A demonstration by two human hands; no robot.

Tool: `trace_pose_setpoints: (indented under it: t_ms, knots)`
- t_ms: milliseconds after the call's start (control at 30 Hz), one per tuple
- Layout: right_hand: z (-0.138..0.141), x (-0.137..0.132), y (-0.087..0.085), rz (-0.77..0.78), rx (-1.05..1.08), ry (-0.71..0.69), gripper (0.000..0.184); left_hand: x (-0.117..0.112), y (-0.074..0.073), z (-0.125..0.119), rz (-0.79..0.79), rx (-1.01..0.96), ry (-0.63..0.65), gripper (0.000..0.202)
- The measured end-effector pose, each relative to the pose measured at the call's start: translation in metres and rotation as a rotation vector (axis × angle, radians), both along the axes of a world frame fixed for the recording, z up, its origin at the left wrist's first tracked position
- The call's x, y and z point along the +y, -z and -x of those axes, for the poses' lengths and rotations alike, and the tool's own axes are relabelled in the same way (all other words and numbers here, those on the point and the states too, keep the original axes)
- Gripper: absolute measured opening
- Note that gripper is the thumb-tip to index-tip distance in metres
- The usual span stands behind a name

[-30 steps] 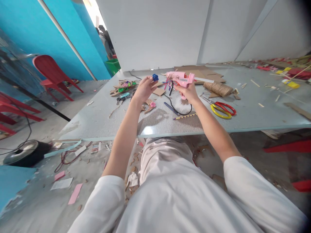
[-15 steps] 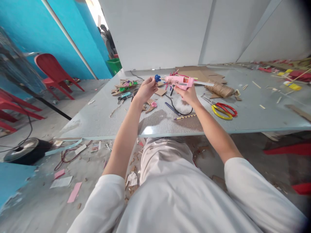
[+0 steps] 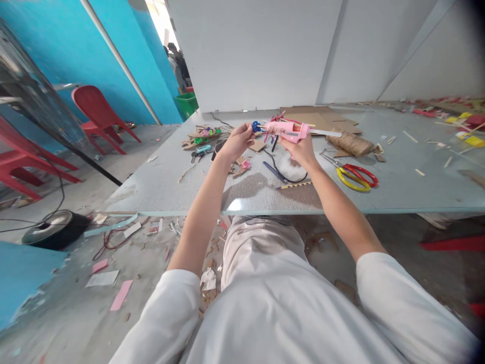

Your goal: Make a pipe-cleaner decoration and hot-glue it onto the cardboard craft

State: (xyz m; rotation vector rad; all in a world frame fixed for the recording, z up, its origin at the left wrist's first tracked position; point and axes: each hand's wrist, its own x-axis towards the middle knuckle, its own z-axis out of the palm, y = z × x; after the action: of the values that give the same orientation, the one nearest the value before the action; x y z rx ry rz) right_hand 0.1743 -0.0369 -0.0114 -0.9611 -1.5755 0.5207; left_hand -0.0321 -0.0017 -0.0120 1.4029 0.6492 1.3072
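Between its fingertips my left hand [image 3: 239,142] pinches a small blue flower-shaped piece [image 3: 256,126]. My right hand [image 3: 301,151] is wrapped around the handle of a pink hot glue gun [image 3: 286,130], whose nozzle points left at the blue piece; whether the two touch I cannot tell. A pale glue stick [image 3: 326,132] juts from the gun's back end. Below the hands lie a brown piece with a pink flower [image 3: 246,164], a dark blue pen [image 3: 275,172] and a striped pencil [image 3: 295,185]. Scissors with red and yellow handles [image 3: 354,177] rest right of my right hand.
A twine roll [image 3: 350,143] and cardboard sheets [image 3: 322,119] lie farther back on the glass-topped table [image 3: 182,199]. Left are sticks with coloured flowers [image 3: 202,135] and a turquoise-handled tool [image 3: 202,149]. A red chair [image 3: 94,114] stands beyond, and scraps litter the floor.
The whole view has shifted, so everything appears slightly farther right. Both hands keep their holds, with the glue gun's nozzle still at the blue flower.
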Motion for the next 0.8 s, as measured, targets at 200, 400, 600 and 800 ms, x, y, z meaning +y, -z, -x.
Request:
trace_pose_setpoints:
  t_ms: [200,400,600,800]
  knots:
    - [0.0,-0.001,-0.002,-0.014,0.015,0.019,0.021,0.0,0.001,0.001,0.013,-0.018,0.002,0.02]
    - [-0.001,0.002,0.0,-0.03,0.016,0.011,0.022,0.0,0.0,0.002,0.013,-0.054,0.011,0.018]
    - [-0.003,0.008,0.005,-0.083,-0.003,0.016,0.021,-0.005,-0.003,0.001,0.013,-0.071,0.011,0.018]
    - [-0.003,0.01,0.006,-0.114,0.012,0.041,0.02,-0.009,-0.007,-0.001,0.009,-0.065,-0.023,0.014]
